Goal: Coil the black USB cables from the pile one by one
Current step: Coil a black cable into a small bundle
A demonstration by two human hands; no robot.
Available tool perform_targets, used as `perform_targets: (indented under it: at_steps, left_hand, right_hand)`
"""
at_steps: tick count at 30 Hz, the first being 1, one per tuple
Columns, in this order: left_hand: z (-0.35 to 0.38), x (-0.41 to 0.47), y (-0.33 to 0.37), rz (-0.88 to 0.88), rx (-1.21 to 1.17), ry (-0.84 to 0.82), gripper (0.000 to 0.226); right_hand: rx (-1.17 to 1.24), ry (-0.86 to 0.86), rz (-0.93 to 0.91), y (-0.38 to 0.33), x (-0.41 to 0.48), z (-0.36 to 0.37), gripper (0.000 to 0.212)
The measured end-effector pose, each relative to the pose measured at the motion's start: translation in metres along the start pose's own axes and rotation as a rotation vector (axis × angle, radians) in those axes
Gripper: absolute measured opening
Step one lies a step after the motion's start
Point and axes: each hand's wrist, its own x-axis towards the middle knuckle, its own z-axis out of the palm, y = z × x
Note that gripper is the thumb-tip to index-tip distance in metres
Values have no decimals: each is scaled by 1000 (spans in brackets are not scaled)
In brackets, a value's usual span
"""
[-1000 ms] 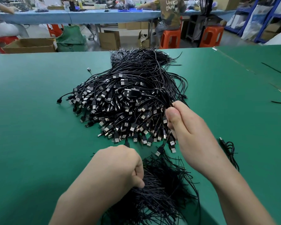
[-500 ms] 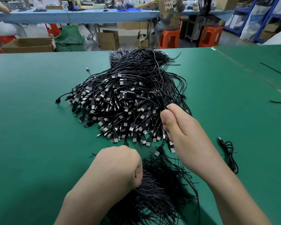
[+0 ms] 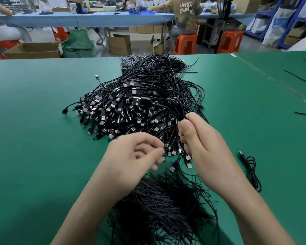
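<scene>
1 looped black USB cable [image 3: 177, 107] is pinched in the curled fingers of the right hand [image 3: 203, 140] above the near right of the pile [image 3: 131, 103] on the desk [image 3: 34, 138], likely to stop it unspooling, while the fingers of the left hand [image 3: 131, 160] are loosely curled, their hold indiscernible.

Head camera looks forward-down, close over table [image 3: 34, 138].

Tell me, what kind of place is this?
Probably a cable-assembly workshop: a big heap of black USB cables on a green work table, a long blue bench with seated workers, and brown cardboard boxes.
</scene>
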Motion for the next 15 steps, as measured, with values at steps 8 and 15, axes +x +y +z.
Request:
perform_targets:
  at_steps: [8, 15]
  left_hand:
    - [10, 3, 7, 20, -462, 125, 18]
    - [10, 4, 1, 25, -546, 94, 14]
  right_hand:
    - [-16, -65, -81, -1, -3, 13, 32]
    - [16, -93, -55, -6, -4, 13, 31]
